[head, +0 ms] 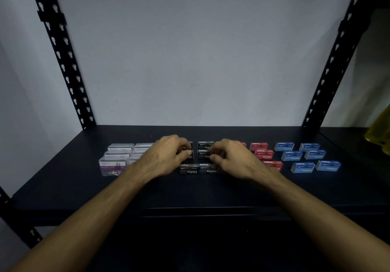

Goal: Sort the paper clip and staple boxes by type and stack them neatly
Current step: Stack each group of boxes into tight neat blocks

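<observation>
A dark metal shelf (190, 191) is seen from above, with small boxes laid out in colour groups along its back half. Clear plastic paper clip boxes (118, 160) are set toward the left edge, black cardboard staple boxes (198, 169) at the middle, red cardboard staple boxes (263, 154) to their right, and blue cardboard staple boxes (306, 155) nearest the right edge. The left hand (166, 155) is curled over one black box in the middle row, apparently pinching it. The right hand (234, 157) is curled likewise on the neighbouring black box, though blur obscures the fingertips.
</observation>
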The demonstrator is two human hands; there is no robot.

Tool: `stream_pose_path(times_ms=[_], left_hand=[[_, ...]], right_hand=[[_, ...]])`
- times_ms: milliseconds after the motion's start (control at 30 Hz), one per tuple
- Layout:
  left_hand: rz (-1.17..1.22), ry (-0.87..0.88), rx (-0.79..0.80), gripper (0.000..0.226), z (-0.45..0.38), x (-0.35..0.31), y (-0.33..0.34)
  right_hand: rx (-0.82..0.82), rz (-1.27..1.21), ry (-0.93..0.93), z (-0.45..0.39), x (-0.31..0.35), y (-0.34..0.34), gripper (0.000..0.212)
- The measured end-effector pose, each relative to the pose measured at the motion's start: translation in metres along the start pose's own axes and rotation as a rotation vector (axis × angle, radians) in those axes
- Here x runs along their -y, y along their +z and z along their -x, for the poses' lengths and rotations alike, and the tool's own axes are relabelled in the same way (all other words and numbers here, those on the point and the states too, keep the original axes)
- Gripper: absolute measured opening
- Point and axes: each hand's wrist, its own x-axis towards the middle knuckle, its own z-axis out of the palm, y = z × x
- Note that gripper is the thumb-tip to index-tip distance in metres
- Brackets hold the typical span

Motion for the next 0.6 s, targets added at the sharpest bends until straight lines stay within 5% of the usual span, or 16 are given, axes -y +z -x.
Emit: stream_pose_path(times_ms=[333,600], left_hand=[[-0.197,-0.04,0.138,0.02,-0.038,0.006,0.011],[-0.138,-0.033,0.139,0.014,-0.043,0.014,0.025]], right_hand=[[0.061,0.104,0.033,-0.034,0.001,0.005,0.025],[0.128,0.037,0.02,-0.042,-0.006,0.015,0.022]])
